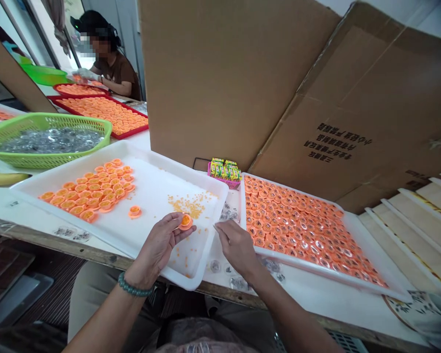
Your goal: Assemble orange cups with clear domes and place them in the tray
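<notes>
My left hand (161, 242) pinches a small round orange cap (185, 221) over the near right part of a white tray (158, 196). That tray holds rows of orange caps (91, 189) at its left, one loose cap (134, 212) and a scatter of tiny yellow-orange beads (191, 203). My right hand (235, 245) hovers just right of the tray's edge, fingers drawn together in a pinch; what it holds is too small to make out. A second white tray (356, 282) packed with orange caps (297, 225) lies to the right.
Large cardboard sheets (242, 73) stand behind the trays. A green basket (47, 139) of clear pieces, red trays (106, 115) of orange caps and another seated person (110, 63) are at the far left. Small pink box (226, 171) sits between trays. Clear lids (235, 282) lie near the table edge.
</notes>
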Tool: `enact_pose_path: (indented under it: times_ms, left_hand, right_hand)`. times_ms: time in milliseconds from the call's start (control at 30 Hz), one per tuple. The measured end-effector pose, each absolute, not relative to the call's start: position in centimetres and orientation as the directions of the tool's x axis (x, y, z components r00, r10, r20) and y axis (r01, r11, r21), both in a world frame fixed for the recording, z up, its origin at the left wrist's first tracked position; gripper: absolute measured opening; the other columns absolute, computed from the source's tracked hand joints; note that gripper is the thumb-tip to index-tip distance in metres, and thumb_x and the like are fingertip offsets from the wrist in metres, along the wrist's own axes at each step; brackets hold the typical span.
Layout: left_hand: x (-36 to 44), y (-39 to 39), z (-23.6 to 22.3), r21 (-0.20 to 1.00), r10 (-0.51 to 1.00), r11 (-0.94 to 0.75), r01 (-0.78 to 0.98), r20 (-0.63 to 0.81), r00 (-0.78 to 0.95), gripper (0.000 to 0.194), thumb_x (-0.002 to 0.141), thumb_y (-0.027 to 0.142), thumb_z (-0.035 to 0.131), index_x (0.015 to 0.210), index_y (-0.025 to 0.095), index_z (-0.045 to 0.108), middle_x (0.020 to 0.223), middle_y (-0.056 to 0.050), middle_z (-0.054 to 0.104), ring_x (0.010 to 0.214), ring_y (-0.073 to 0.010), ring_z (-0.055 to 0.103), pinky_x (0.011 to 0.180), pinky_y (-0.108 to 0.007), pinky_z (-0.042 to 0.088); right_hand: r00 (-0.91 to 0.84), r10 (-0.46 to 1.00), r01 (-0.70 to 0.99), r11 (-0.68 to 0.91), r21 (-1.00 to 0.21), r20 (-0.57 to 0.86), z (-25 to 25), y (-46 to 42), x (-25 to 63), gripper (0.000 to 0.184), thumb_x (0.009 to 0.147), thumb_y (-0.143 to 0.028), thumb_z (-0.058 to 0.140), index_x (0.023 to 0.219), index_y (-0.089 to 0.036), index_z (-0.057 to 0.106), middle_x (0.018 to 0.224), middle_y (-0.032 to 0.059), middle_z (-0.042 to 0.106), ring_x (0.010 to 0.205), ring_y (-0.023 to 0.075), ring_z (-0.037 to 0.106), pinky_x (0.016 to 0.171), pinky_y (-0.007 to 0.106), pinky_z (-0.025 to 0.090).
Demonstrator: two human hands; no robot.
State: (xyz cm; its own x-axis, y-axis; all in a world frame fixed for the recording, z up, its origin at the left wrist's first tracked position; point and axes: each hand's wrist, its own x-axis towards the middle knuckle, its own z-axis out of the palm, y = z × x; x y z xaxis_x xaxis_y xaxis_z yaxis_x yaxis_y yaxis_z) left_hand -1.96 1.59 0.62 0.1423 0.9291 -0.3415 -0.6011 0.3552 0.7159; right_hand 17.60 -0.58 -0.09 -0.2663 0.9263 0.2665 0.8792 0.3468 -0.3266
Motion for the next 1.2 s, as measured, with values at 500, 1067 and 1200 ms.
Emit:
enact_pose_path:
  times_ms: [500,1067,1200]
  left_hand:
    - [-2.0,2.1,0.1,0.674,0.924,0.306,-0.672,-0.381,0.039,0.008,0.08,0.01,0.054,0.077,0.01,0.061,0.082,-0.01,0.066,0.073,-0.0169,0.065,0.077,-0.037,0.056]
    - [-2.0,2.1,0.4,0.651,0.906,0.314,-0.691,-0.423,0.013,0.007,0.079,0.007,0.054,0.078,0.012,0.057,0.076,-0.008,0.066,0.069,-0.0161,0.066,0.073,-0.031,0.056]
    - [-2.0,2.1,0.4,0.654,0.91,0.317,-0.687,-0.413,0.026,0.007,0.078,0.007,0.054,0.078,0.012,0.058,0.076,-0.009,0.066,0.067,-0.0143,0.065,0.07,-0.027,0.056]
  right_hand:
    - [-0.453,0.851,0.879,0.476,0.028,-0.266,-1.8,11.6,11.1,0.027,0.078,-0.003,0.045,0.093,-0.009,0.066,0.096,0.0165,0.067,0.093,0.0223,0.063,0.074,0.027,0.045]
    - [-0.534,0.844,0.635,0.436,-0.638,0.044,1.7,9.7,12.6,0.019,0.078,-0.019,0.051,0.09,-0.013,0.065,0.078,0.0014,0.067,0.069,0.0102,0.06,0.06,0.018,0.044]
    - [-0.574,0.813,0.47,0.422,-0.775,0.096,2.8,7.7,12.0,0.014,0.075,-0.019,0.057,0.082,-0.014,0.068,0.075,0.0011,0.066,0.065,0.01,0.058,0.06,0.019,0.044]
